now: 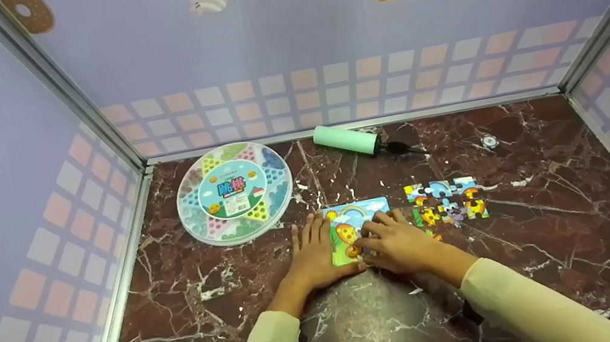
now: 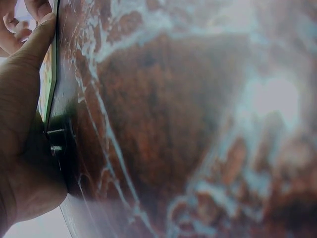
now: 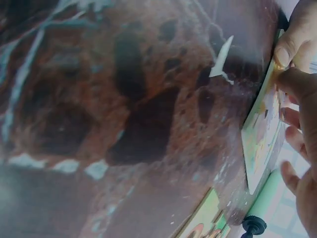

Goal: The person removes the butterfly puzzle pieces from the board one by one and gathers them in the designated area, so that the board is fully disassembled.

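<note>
A picture puzzle board (image 1: 349,256) with a rainbow, sky and yellow figures lies flat on the marble-patterned surface. My left hand (image 1: 313,258) rests along its left side, fingers extended and thumb reaching along the near edge. Over the right part of the board is my right hand (image 1: 399,245), its bent fingertips touching the picture. Whether a loose piece lies under them is hidden. In the right wrist view the board (image 3: 262,129) shows from its edge, below the fingers. Right of the board, several puzzle pieces (image 1: 449,210) lie in rows.
A round Chinese checkers box (image 1: 235,191) stands at the back left. Behind the board lies a mint-green hand pump (image 1: 346,140) with a black nozzle. A small round object (image 1: 489,142) sits at the back right. Patterned walls (image 1: 319,28) enclose the left, back and right.
</note>
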A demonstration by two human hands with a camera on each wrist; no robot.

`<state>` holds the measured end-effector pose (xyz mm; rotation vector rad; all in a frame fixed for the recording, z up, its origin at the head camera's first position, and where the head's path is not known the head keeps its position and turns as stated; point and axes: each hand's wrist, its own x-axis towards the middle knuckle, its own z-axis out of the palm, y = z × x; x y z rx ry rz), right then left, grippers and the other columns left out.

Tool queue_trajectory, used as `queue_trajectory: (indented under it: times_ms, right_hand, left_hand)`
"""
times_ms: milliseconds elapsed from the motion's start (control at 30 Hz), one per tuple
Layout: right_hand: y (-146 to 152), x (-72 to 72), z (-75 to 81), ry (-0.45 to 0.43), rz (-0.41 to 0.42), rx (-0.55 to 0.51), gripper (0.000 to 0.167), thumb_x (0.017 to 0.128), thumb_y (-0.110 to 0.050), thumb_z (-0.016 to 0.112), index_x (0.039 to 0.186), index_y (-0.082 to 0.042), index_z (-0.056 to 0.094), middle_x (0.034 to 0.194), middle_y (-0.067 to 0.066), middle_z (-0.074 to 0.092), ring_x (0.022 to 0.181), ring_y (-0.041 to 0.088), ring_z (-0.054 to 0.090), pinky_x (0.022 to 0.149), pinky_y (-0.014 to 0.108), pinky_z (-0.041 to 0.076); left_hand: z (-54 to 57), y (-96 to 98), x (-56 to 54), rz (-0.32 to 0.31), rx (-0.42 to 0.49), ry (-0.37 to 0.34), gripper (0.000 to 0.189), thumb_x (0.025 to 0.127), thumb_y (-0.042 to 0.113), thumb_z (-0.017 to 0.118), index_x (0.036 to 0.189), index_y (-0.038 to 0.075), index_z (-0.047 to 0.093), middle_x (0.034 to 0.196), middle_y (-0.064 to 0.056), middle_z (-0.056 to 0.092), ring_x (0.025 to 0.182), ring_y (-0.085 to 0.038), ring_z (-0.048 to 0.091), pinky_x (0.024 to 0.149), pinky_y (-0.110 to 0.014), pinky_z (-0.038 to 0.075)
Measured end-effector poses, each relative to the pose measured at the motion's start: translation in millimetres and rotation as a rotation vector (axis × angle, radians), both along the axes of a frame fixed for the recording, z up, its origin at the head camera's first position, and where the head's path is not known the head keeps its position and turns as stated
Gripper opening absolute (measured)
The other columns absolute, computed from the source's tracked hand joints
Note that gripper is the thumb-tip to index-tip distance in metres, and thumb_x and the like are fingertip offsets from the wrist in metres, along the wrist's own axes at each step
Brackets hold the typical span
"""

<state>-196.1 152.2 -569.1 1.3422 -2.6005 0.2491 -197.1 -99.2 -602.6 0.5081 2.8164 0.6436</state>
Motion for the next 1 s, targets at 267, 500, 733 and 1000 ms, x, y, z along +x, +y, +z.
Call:
queue_trajectory:
  times_ms: [267, 500, 733, 1000]
  right_hand:
    - [11, -2.5, -4.1, 0.172, 0.009, -0.017, 0.036, 0.093, -0.042, 0.088, 0.124, -0.024, 0.083, 0.116, 0.000, 0.073, 0.113, 0.028, 0.063, 0.108, 0.074, 0.050]
    - [22, -3.1, -5.4, 0.164, -0.001, -0.060, 0.036, 0.092, -0.040, 0.090, 0.124, -0.025, 0.083, 0.119, 0.000, 0.074, 0.113, 0.030, 0.061, 0.111, 0.077, 0.047]
    - [36, -3.9, -7.9, 0.124, 0.002, -0.149, 0.029, 0.091, -0.031, 0.091, 0.118, -0.022, 0.085, 0.119, 0.005, 0.076, 0.114, 0.033, 0.062, 0.103, 0.073, 0.048]
    - [53, -2.0, -9.9, 0.120, -0.022, -0.204, 0.023, 0.091, -0.025, 0.092, 0.111, -0.019, 0.083, 0.115, 0.006, 0.076, 0.115, 0.036, 0.065, 0.101, 0.076, 0.048]
  left_hand:
    - [-3.5, -0.4, -1.8, -0.001, 0.001, 0.004, 0.138, 0.080, 0.087, 0.076, 0.176, 0.004, 0.022, 0.187, -0.018, 0.012, 0.175, -0.039, 0.005, 0.139, -0.065, -0.006]
    - [1.7, -1.0, 0.2, -0.010, 0.000, -0.022, 0.137, 0.082, 0.085, 0.076, 0.176, 0.002, 0.019, 0.187, -0.019, 0.009, 0.175, -0.040, 0.003, 0.139, -0.066, -0.007]
    - [0.0, -1.9, -0.8, -0.015, -0.007, -0.015, 0.136, 0.083, 0.084, 0.075, 0.175, 0.001, 0.019, 0.187, -0.020, 0.010, 0.175, -0.041, 0.003, 0.139, -0.067, -0.005]
    - [8.9, -1.0, 2.2, -0.020, -0.020, -0.036, 0.133, 0.086, 0.082, 0.074, 0.176, 0.002, 0.018, 0.187, -0.020, 0.007, 0.175, -0.040, 0.003, 0.139, -0.068, -0.004]
